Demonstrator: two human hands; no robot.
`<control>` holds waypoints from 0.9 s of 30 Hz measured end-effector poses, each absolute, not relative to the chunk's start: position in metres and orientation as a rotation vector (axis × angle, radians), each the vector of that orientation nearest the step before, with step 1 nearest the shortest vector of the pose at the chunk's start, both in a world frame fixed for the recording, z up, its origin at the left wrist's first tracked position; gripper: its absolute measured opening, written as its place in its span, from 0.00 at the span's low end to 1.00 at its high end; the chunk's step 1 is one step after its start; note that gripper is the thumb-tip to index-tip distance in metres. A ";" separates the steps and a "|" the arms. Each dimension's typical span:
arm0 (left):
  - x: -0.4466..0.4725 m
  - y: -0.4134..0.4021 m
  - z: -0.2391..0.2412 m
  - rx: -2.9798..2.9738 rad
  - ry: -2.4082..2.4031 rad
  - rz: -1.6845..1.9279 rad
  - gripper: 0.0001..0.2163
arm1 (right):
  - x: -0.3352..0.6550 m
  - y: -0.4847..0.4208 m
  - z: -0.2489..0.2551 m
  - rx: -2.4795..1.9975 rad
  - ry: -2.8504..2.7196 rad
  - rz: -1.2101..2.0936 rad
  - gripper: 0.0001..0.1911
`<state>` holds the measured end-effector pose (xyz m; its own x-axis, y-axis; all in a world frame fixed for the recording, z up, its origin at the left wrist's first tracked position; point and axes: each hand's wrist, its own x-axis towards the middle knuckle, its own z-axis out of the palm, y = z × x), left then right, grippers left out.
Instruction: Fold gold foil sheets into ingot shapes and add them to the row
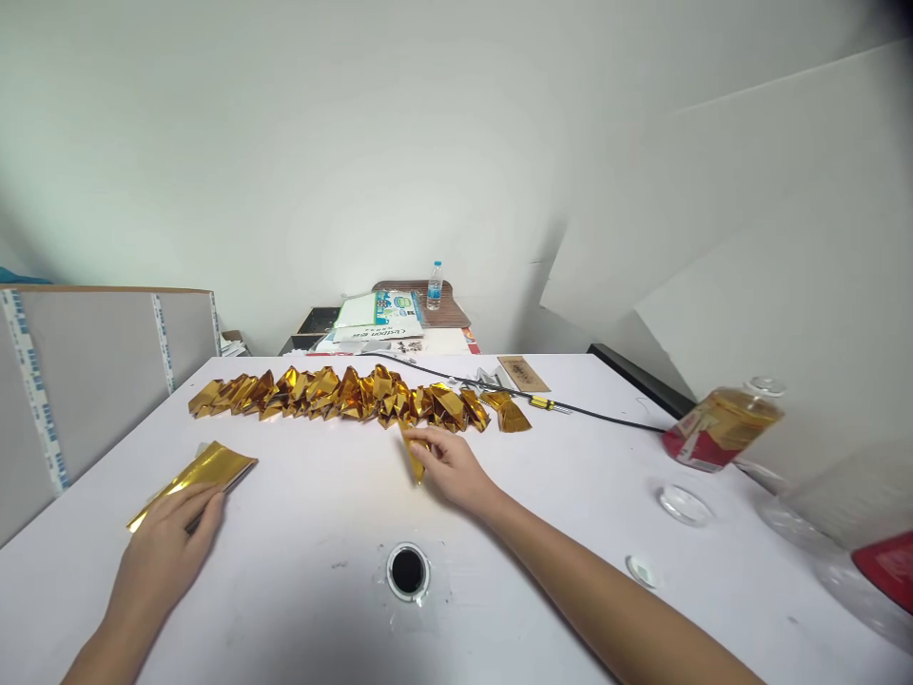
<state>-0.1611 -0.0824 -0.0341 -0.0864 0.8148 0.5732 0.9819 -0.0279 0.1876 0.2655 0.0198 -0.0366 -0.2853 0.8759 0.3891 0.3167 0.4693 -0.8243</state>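
Foil piece (417,466) sits pinched between the thumb and fingers of the right hand (449,466), just in front of a long row (349,393) of crumpled gold folds on the table (300,552). Whether its far end touches the row cannot be told. The left hand (169,528) lies with bent fingers over the near end of a flat gold stack (210,468), well apart from the row; whether it grips or merely steadies the stack is unclear.

The step in hand looks like handling one folded piece beside the others. The next move probably calls for settling it against the row without pushing its neighbours, then letting go.

Writing is scarce. A white box (378,333) at the back bears large dark Latin letters, perhaps "Cusibon", beside smaller characters. The card (524,374) has dark marks too small to read. Labels on the blue-capped bottle (435,293) and the tilted jug (720,428) stay illegible, as does the blue print on the panel's strips (35,390).
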 end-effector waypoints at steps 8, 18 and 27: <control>-0.133 -0.067 0.055 -1.691 -1.541 -1.069 0.14 | 0.274 0.084 0.013 -1.243 -1.979 0.503 0.19; 0.006 -0.042 0.084 -2.125 -2.089 -2.848 0.26 | 0.270 0.095 0.018 -1.383 -1.816 0.523 0.25; 0.042 -0.014 -0.017 -2.714 -2.309 -2.686 0.23 | 0.273 -0.003 -0.046 -1.010 -1.568 1.386 0.39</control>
